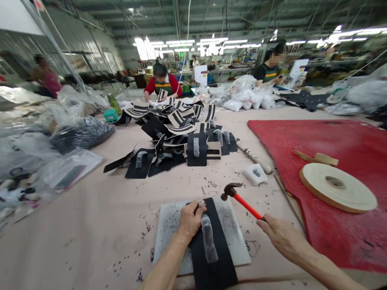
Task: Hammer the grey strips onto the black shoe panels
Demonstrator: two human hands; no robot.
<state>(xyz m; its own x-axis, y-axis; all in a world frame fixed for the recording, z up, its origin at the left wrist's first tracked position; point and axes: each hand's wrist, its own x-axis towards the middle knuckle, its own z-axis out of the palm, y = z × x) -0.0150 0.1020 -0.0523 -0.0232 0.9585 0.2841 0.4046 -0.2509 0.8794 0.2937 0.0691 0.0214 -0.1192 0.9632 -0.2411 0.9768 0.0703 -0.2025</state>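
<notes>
My left hand (190, 218) is closed around a small metal punch (201, 203) and holds it upright on a black cut piece (211, 262) with a grey strap (208, 244) down its middle. The piece lies on a white slab (236, 237) near the table's front edge. My right hand (282, 236) grips the orange handle of a hammer (239, 198), whose dark head hangs a little above and to the right of the punch.
A heap of black and striped cut pieces (177, 135) lies further back. A red mat (352, 175) with a tape roll (337, 186) is on the right. Plastic bags (28, 150) crowd the left. A small white block (254, 173) sits near the hammer. Other people work at the far end.
</notes>
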